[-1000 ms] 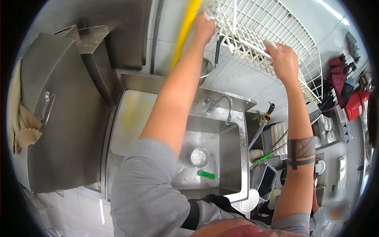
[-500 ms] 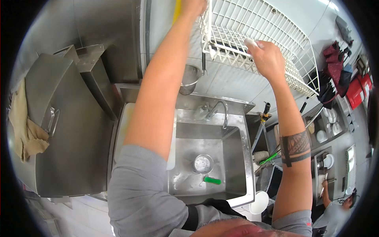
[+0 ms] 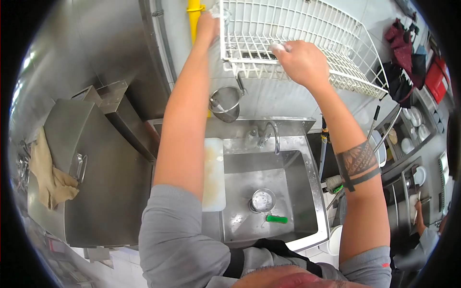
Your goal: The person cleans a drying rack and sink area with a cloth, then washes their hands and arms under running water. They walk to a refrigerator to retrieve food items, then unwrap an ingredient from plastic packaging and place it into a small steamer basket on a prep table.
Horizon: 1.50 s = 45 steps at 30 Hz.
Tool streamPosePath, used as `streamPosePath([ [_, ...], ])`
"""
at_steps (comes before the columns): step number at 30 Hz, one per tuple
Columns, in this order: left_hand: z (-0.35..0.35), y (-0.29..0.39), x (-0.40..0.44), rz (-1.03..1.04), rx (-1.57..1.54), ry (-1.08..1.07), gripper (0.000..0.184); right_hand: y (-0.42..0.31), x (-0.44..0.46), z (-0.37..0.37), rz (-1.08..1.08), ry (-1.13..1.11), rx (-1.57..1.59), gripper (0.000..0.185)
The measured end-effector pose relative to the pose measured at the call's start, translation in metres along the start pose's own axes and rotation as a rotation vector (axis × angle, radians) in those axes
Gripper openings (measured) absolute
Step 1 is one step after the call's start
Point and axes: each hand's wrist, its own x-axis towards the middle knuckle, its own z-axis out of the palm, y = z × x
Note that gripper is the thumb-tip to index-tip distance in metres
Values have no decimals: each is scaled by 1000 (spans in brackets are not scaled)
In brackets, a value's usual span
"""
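Observation:
High on the wall hangs a white wire rack (image 3: 297,29). My left hand (image 3: 207,26) is at the rack's left end, closed around something whitish and wet-looking that is mostly hidden. My right hand (image 3: 305,62) is at the rack's front edge, its fingers curled over the wires with a small white bit showing at the fingertips; I cannot make out what it is. A mesh strainer (image 3: 225,104) hangs below the rack, between my forearms. Lower down is a steel sink (image 3: 300,192) with a round drain strainer (image 3: 263,200) and a green-handled tool (image 3: 276,219) in it.
A white cutting board (image 3: 214,177) lies left of the sink. The faucet (image 3: 276,137) stands behind the basin. At the left is a steel cabinet (image 3: 110,182) with a tan cloth (image 3: 48,173) on it. A yellow pipe (image 3: 193,19) runs up the wall. Another person's arm (image 3: 419,216) shows at far right.
The view has shifted left, and the strainer now shows fully. My right hand has moved left along the rack's front. My left hand is back in sight at the rack's left end.

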Motion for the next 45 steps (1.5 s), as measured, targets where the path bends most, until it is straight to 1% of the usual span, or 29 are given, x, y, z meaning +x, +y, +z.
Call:
streamPosePath([
  [2, 0, 8, -11, 35, 73, -36, 25, 4, -1, 0, -28, 4, 28, 52],
  [4, -3, 5, -12, -107, 2, 9, 26, 0, -4, -9, -47, -36, 21, 50],
  [6, -12, -15, -1, 6, 128, 9, 28, 4, -3, -5, -54, -9, 56, 49],
  [8, -19, -12, 1, -60, 263, -33, 29, 11, -5, -5, -41, 15, 85, 49],
  [9, -38, 35, -12, 105, 651, -206, 27, 12, -5, -5, -51, 43, 81, 49],
  [10, -47, 46, -22, 106, 660, -223, 27, 14, -4, -3, -68, 68, 79, 49],
  [12, -79, 58, -46, -20, 824, -430, 27, 19, 5, 6, -71, 105, 130, 52],
  [14, -110, 73, -91, -166, 734, -443, 31, 19, 6, 5, -42, 43, 106, 54],
  [16, -132, 74, -154, -298, 591, -382, 29, 3, -18, -20, -24, -12, 107, 44],
  [17, -131, 91, -194, -545, 280, -308, 25, 2, -25, -25, -71, -7, 126, 33],
  [18, -136, 78, -228, -634, 238, -358, 26, 6, -31, -29, -113, -1, 140, 23],
  [20, -137, 56, -309, -592, 76, -391, 23, 31, -7, 47, -647, 564, 307, 33],
  [21, -132, 90, -342, -675, 74, -322, 24, 24, -53, 51, -627, 524, 452, 28],
  [22, -128, 56, -389, -670, 108, -328, 25, 16, -105, 67, -573, 475, 415, 27],
  [24, -104, 129, -433, -989, 204, -297, 29, 19, -207, 124, -606, 57, 679, 32],
  [26, -84, 114, -517, -920, 23, -382, 36, 16, -312, 188, -485, -195, 692, 52],
  [27, -72, 134, -543, -904, 36, -476, 37, 19, -344, 211, -244, -502, 803, 58],
  [29, -49, 169, -575, -962, -34, -611, 36, 37, -389, 233, 343, -868, 1407, 57],
  [31, -34, 187, -586, -1047, -105, -641, 34, 65, -425, 279, 811, -941, 2019, 55],
  [33, -26, 202, -588, -738, -130, -1156, 26, 91, -452, 314, 927, -983, 2069, 54],
  [35, -17, 207, -557, -721, -41, -1177, 26, 119, -458, 357, 1044, -1026, 2114, 53],
  [36, -8, 213, -531, -691, 30, -1198, 26, 135, -457, 383, 1040, -903, 2027, 52],
  [38, -12, 223, -463, -323, 79, -792, 23, 147, -462, 414, 1032, -649, 1717, 52],
  [39, -10, 291, -388, -553, 324, -703, 21, 157, -463, 426, 1045, -541, 1475, 53],
  [40, -20, 270, -343, 148, 416, -569, 24, 182, -486, 484, 566, -450, 921, 56],
  [41, -18, 281, -295, 353, 466, -411, 26, 189, -483, 477, 483, -485, 711, 59],
  [43, -27, 267, -212, 547, 718, -127, 22, 195, -475, 461, 422, -704, 472, 54],
  [44, -26, 258, -173, 475, 741, -41, 25, 201, -481, 466, 429, -720, 470, 54],
  [45, -31, 251, -132, 421, 829, -144, 29, 205, -483, 470, 289, -749, 375, 52],
])
